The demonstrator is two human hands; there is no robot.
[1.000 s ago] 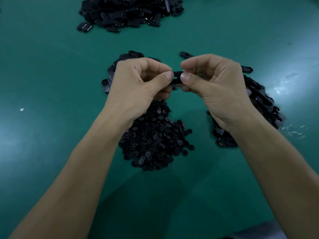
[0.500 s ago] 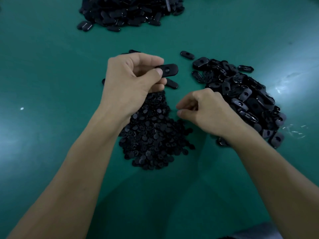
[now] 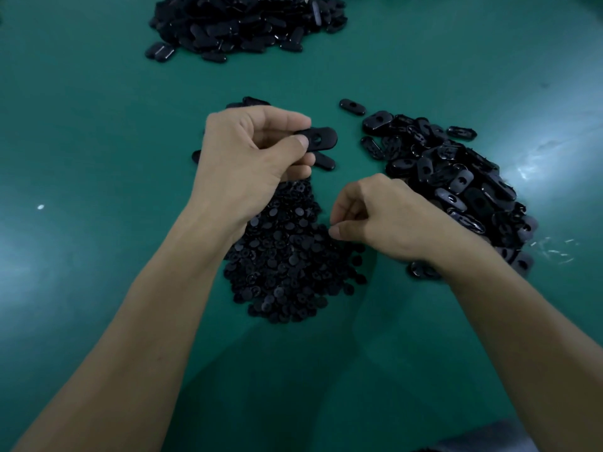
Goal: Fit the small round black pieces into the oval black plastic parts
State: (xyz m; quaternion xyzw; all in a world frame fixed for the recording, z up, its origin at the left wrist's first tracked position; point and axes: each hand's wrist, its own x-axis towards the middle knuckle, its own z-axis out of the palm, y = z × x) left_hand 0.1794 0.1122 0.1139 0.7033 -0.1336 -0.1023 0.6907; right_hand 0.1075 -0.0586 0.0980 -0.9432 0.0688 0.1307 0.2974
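Green desk filled the view, with a strip of grey fabric at the near edge. Nearest heap: small round black pieces, lying between the two forearms. Right hand was at that heap's right edge, fingers curled, thumb and forefinger tips close together. Grip narrow; couldn't tell whether a piece was in it. Left hand was over the heap's far end, thumb and fingers pinching one oval black part by its left end. Holed face up, right end sticking out free. Second oval lay on the desk just beside it, on the near side. Right of the hands: loose heap of oval parts, partly hidden by the right wrist. Lone oval lay just beyond that heap's far-left corner. White speck well off to the left. Farthest: third dark pile at the top edge, well apart from the rest.
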